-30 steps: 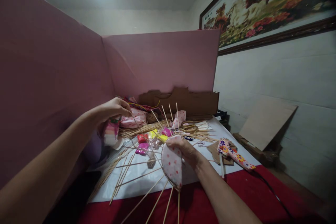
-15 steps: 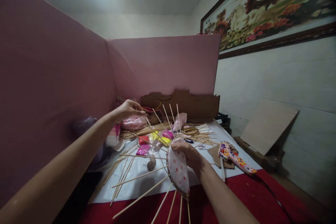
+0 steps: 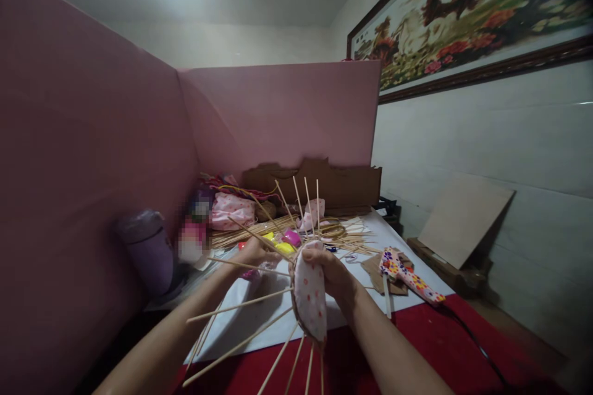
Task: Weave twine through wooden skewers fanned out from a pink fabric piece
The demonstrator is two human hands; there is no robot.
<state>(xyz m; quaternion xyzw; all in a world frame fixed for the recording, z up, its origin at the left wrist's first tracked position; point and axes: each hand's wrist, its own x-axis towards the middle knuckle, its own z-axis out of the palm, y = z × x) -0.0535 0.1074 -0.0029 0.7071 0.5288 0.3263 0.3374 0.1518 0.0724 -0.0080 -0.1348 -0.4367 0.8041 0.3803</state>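
Lowered, the left hand [image 3: 257, 252] (grasp unclear) has scant room beside the red-dotted white fabric disc [image 3: 309, 296]; right hand [image 3: 332, 268] pinches its edge.

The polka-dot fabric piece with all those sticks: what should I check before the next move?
1. Right hand gripping the polka-dot fabric piece: ok.
2. Wooden sticks fanned out from its edge: ok.
3. Every stick fixed firmly: cannot tell.
4. Left hand holding a stick: cannot tell, its fingertips are too unclear.
5. Flower-patterned glue gun apart from both hands: ok.
6. Tabletop beyond the piece free of clutter: not ok, a yellow packet and other things lie there.
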